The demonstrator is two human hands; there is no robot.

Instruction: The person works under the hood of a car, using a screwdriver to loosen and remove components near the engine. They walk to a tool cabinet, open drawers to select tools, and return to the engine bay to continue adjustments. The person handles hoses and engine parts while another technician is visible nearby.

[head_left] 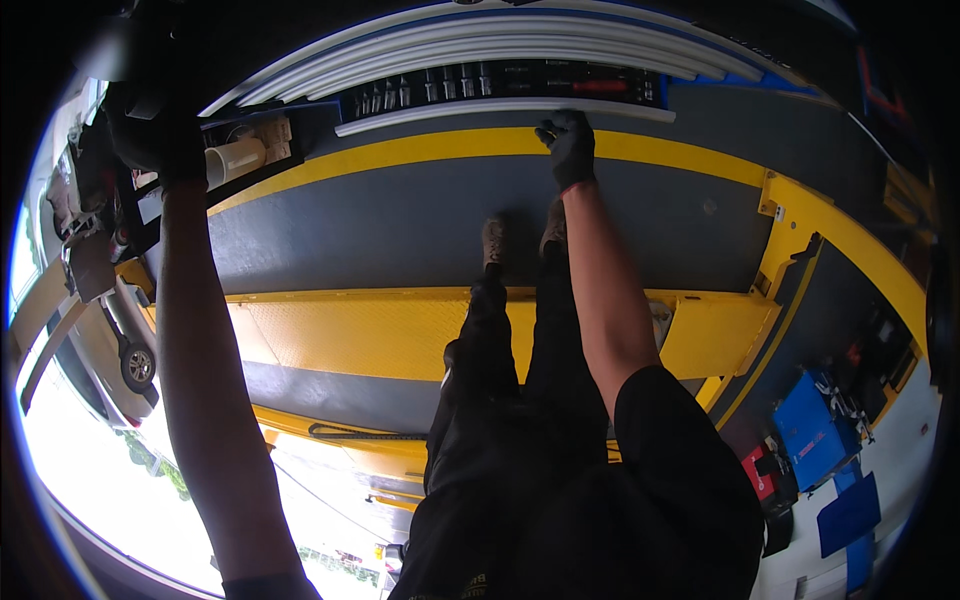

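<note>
Forearms (612, 270) are reaching forward, well apart. Small lettering (478, 583) is showing on our black shirt (580, 500); marks inside the open tool drawer (480, 106) are too small to read. We're half-curling the gloved right hand (570, 150) at the drawer's front lip; can't tell if it's gripping. Sockets (432, 85) and a red-handled tool (600, 86) are sitting inside. We're holding the gloved left hand (155, 130) in shadow near a cream cylinder (237, 160); grip unclear.
</note>
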